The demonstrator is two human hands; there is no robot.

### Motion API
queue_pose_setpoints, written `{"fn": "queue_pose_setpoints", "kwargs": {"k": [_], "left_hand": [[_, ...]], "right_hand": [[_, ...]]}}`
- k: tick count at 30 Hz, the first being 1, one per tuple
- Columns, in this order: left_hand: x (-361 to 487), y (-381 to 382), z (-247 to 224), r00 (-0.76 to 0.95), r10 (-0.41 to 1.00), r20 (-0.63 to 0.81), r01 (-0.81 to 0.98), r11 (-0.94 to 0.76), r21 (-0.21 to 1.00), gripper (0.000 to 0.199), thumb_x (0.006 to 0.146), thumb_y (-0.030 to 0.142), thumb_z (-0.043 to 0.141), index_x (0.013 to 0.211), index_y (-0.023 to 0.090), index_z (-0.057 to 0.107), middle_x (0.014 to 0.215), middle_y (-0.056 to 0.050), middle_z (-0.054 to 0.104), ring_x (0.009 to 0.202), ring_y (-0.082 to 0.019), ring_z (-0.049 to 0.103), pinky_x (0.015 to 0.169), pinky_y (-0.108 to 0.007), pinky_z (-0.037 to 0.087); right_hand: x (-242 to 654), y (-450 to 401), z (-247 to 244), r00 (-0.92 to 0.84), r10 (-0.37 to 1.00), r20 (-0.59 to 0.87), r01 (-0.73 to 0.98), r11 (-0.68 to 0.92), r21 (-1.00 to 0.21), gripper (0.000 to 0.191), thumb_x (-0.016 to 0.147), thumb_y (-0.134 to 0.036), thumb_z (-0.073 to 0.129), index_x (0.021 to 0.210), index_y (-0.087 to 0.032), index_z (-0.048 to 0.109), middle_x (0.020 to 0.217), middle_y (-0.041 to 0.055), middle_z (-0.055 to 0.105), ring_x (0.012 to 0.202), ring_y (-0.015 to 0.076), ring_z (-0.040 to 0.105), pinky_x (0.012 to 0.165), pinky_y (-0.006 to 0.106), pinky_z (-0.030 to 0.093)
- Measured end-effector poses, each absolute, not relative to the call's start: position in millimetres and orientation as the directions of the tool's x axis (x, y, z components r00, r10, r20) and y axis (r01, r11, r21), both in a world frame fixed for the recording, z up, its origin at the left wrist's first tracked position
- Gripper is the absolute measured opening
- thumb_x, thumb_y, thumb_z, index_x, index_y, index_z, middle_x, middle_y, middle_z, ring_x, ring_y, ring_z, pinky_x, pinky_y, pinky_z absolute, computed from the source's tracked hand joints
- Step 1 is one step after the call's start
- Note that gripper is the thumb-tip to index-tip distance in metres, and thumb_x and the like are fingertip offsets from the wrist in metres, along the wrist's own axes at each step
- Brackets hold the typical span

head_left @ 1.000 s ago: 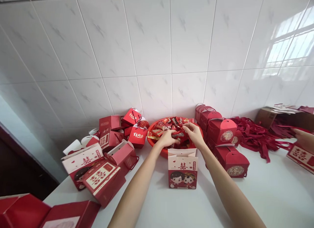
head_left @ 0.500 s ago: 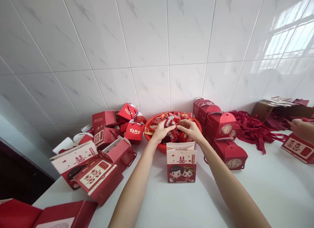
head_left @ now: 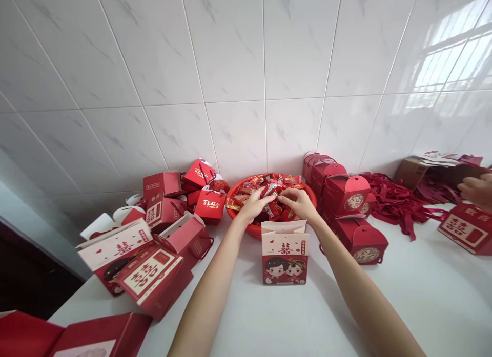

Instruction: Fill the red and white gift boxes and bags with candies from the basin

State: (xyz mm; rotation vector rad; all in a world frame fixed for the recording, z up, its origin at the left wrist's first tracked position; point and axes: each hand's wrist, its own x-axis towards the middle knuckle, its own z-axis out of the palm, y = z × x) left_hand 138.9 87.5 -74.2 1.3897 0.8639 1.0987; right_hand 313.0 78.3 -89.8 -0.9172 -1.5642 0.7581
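An orange-red basin [head_left: 251, 232] full of red-wrapped sweets [head_left: 257, 182] stands against the wall. Over its near part my left hand [head_left: 254, 204] pinches a red and white wrapped sweet [head_left: 272, 187] between thumb and fingers. Close on its right, my right hand [head_left: 299, 202] is at the sweets with fingers curled and thumb near the left one; what it grips, if anything, is too small to tell. In front of the basin, between my forearms, a pink and red paper box [head_left: 285, 259] with two cartoon figures stands upright, its top open.
Piled red gift boxes [head_left: 154, 275] lie at the left, and stacked red boxes [head_left: 359, 239] at the right. Beyond these are dark red ribbons [head_left: 400, 203] and a cardboard box [head_left: 411, 173]. Another person's hand [head_left: 476, 190] is above a red box [head_left: 467, 229] at the right edge.
The sweet at my left hand has tilted and sits lower. My hands have barely moved. At the right edge, the other person's hand has shifted slightly.
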Motion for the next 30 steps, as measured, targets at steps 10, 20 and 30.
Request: {"fn": "queue_pose_setpoints", "kwargs": {"k": [10,20,30], "left_hand": [[138.9,91.6,-75.6,0.119,0.982,0.144,-0.024,-0.142,0.99,0.037,0.08,0.024,0.072,0.117,0.019,0.071,0.129,-0.008,0.069,0.127,-0.028,0.059,0.106,-0.038,0.047],[132.9,94.1,-75.5,0.036,0.942,0.333,0.034,-0.334,0.942,0.045,0.063,0.005,0.059,0.102,0.018,0.078,0.127,-0.006,0.071,0.122,-0.03,0.061,0.103,-0.04,0.05],[135.5,85.8,-71.7,0.297,0.849,0.437,0.077,-0.478,0.875,0.047,0.072,0.014,0.063,0.116,0.022,0.075,0.159,-0.007,0.041,0.149,-0.029,0.033,0.115,-0.039,0.038]], "right_hand": [[312.3,75.9,-86.9,-0.048,0.862,0.504,0.156,0.505,-0.849,0.042,0.071,-0.063,0.072,0.07,-0.021,0.066,0.067,0.0007,0.066,0.064,0.0167,0.057,0.064,0.03,0.045],[314.3,76.7,-88.2,0.1,0.919,0.381,0.041,0.379,-0.924,0.05,0.061,-0.062,0.08,0.057,-0.023,0.049,0.055,-0.0009,0.06,0.056,0.0186,0.064,0.052,0.029,0.049],[312.9,74.5,-84.3,0.075,0.916,0.393,0.018,0.393,-0.919,0.051,0.065,-0.069,0.075,0.076,-0.019,0.066,0.07,0.0027,0.07,0.066,0.0179,0.066,0.055,0.027,0.053]]}}
